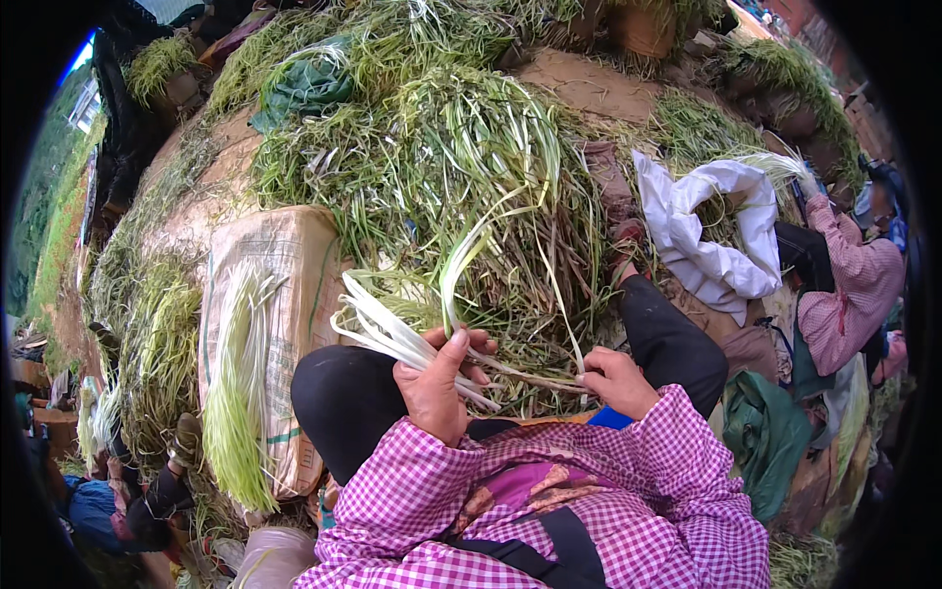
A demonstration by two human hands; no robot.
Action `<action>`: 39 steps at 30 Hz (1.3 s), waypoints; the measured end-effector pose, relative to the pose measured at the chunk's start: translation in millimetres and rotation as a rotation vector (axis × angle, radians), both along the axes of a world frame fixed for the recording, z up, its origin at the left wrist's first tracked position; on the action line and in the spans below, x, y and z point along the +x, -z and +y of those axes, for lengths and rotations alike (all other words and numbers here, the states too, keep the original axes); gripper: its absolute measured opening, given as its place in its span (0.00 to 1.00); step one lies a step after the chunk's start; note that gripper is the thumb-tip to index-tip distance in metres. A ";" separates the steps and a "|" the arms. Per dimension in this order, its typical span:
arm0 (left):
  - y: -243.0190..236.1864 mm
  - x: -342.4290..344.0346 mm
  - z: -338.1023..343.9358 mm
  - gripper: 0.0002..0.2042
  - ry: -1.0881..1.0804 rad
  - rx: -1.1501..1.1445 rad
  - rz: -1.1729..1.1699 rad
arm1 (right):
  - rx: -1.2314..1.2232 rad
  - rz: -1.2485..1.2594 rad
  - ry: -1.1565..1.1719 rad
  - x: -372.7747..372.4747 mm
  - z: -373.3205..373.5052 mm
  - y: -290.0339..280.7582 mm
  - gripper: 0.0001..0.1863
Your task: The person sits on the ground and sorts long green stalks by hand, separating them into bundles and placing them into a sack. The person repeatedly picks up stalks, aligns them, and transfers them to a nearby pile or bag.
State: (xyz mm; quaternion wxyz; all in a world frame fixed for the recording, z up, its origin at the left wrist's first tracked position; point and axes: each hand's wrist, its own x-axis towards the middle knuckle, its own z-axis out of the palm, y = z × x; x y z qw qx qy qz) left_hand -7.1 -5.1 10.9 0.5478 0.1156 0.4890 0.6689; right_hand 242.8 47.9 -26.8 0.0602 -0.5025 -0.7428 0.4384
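My left hand (442, 381) is closed round a small bunch of white-stemmed greens (378, 319), which look like blanched chives or young garlic. One pale green leaf (461, 260) arches up from this grip. A thin brownish stalk (535, 377) stretches from there to my right hand (620, 381). The thumb and fingers of that hand pinch its end, where a narrow pale strip (566, 304) also hangs down. Left of my knee, a sorted bundle of pale greens (235, 393) lies on a stuffed woven sack (294, 245).
A large heap of cut greens and dry stalks (471, 167) spreads before me. To the right lies a white sack (702, 216), beside a co-worker in a checked pink top (849, 285). A dark green cloth or bag (760, 442) is nearer. Another person (98, 510) sits at lower left.
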 end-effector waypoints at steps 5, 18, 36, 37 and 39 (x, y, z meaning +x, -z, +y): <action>3.6 13.1 -0.3 0.09 0.167 0.015 0.077 | 0.399 -0.040 -0.061 -27.3 -3.4 -5.7 0.14; 5.3 4.0 0.1 0.09 0.087 -0.027 -0.105 | -0.148 1.179 0.718 -15.6 35.9 -14.1 0.07; 5.8 25.2 -7.9 0.16 0.476 0.204 0.163 | 0.149 0.671 -0.020 -88.7 37.6 -70.7 0.05; 1.9 22.3 -8.4 0.15 0.485 0.169 0.101 | 0.114 0.701 -0.050 -91.2 37.6 -69.0 0.11; -6.2 16.8 -8.5 0.13 0.371 0.126 -0.027 | -0.091 0.781 -0.064 -97.3 36.2 -62.8 0.20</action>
